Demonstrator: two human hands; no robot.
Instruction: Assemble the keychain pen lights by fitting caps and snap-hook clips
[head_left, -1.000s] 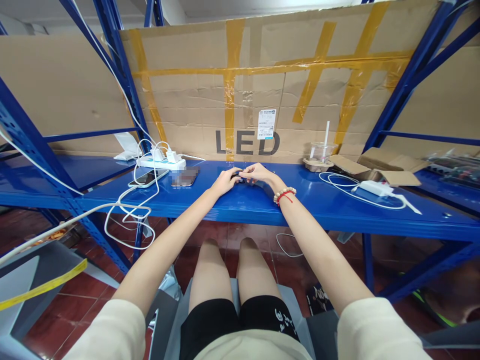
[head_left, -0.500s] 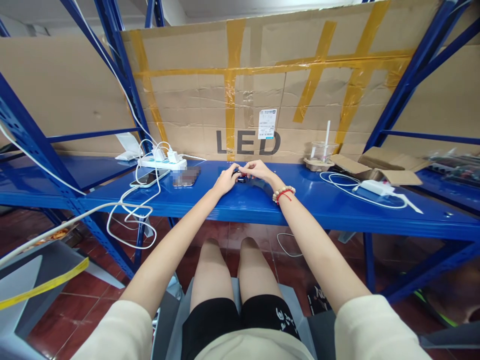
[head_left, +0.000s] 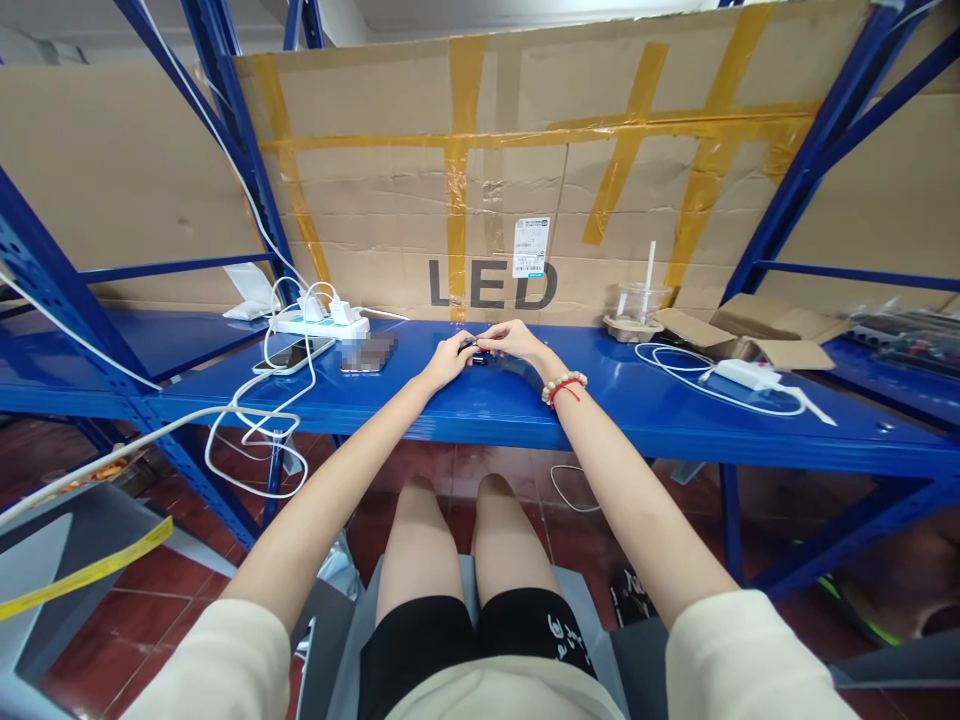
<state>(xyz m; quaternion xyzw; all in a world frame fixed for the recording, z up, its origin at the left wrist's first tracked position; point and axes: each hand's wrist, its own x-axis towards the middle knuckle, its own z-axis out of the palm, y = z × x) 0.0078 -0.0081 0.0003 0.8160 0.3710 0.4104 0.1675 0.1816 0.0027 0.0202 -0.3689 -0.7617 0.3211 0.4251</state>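
Note:
My left hand [head_left: 448, 361] and my right hand [head_left: 514, 341] meet over the middle of the blue shelf top [head_left: 495, 425]. Between their fingertips is a small dark object with a bit of red [head_left: 481, 356]; the fingers cover most of it, and its kind cannot be made out. Both hands have their fingers closed around it, the left from its left side and the right from above and the right. A beaded bracelet with a red string [head_left: 564, 388] circles my right wrist.
To the left lie a phone [head_left: 294, 356], a second dark device, blurred out [head_left: 367, 353], and a white power strip [head_left: 319, 325] with trailing cables. On the right stand a plastic cup with a straw [head_left: 639, 300], a white charger [head_left: 746, 375] and an opened cardboard box [head_left: 776, 325]. Large cardboard [head_left: 360, 220] backs the shelf.
The whole view has shifted slightly, so everything sits a little further left. Both hands stay together on the small object, with hardly any change in their fingers.

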